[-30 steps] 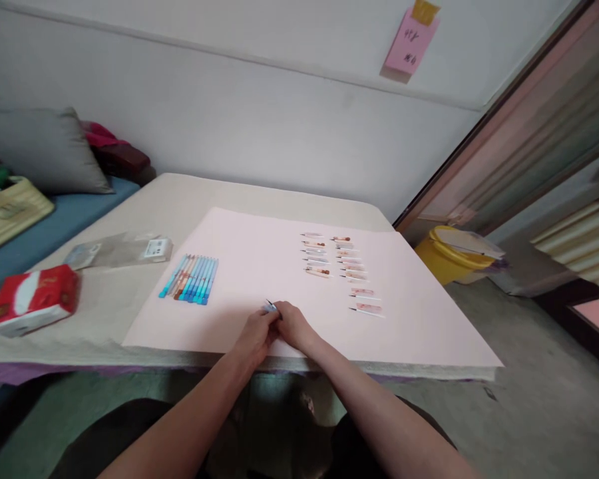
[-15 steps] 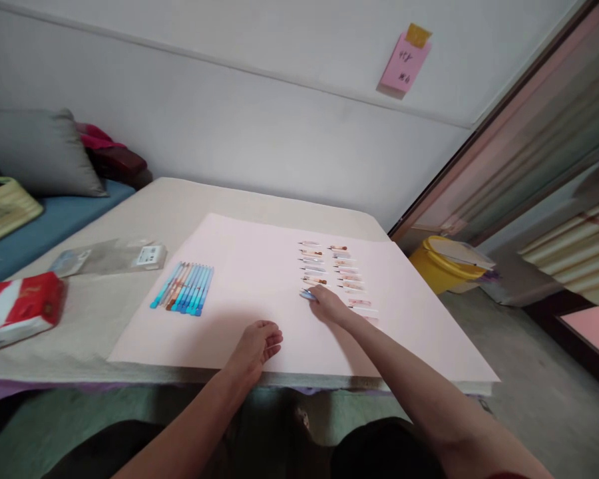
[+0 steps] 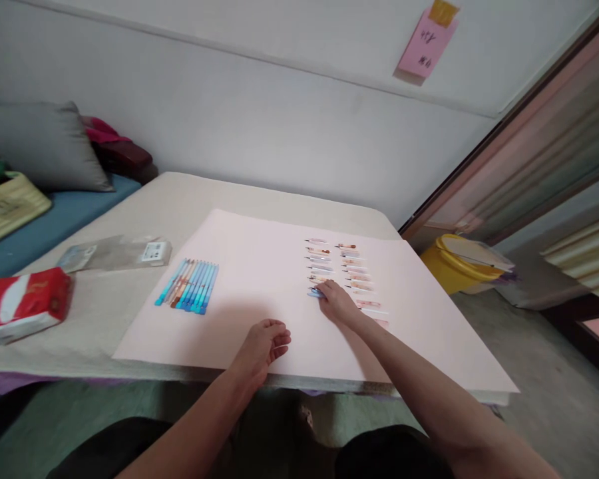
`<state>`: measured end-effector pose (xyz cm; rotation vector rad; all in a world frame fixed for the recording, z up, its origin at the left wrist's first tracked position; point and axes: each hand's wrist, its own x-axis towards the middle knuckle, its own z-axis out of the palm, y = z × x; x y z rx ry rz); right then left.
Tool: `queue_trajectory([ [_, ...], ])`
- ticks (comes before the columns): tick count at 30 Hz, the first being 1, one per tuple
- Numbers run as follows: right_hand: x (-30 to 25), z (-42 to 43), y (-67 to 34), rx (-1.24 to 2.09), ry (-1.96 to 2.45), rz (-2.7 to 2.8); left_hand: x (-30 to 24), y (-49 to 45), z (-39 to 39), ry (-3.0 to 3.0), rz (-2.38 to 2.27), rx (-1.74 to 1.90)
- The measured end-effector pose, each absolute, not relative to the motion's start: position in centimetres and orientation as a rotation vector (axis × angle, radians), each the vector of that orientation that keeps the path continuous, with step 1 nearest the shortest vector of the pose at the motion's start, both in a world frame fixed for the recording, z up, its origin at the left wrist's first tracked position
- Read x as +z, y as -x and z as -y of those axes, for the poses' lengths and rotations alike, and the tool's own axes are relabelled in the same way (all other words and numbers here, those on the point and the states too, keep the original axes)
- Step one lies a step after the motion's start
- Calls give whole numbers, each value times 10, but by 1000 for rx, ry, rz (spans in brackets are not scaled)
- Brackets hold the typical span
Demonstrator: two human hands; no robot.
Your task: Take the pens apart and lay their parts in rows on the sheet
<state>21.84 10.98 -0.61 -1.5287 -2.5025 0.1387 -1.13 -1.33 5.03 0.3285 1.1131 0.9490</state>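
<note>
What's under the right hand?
The pink sheet is below the right hand, and a blue piece pokes out past the fingers. Anything else the hand covers can't be seen.

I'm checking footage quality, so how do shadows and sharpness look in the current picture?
Head view: a soft shadow lies on the pale pink sheet beside the left hand, another beside the right forearm; head view: the red packet and blue pens look slightly soft.

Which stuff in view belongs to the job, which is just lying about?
Likely job:
- bluish piece in the right hand
- pen-like pieces in two columns
- blue-and-brown pen row
- pink sheet

Likely lying about:
- red packet
- yellow bucket
- grey cushion
</note>
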Motion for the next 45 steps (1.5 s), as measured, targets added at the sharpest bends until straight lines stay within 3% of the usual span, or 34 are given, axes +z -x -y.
queue_trajectory([
  [13,-3,-87,-211,-213,1718,2510,61,13,19,-345,-1115,936],
  [45,17,-113,-209,-250,1841,2689,61,14,19,-349,-1095,950],
])
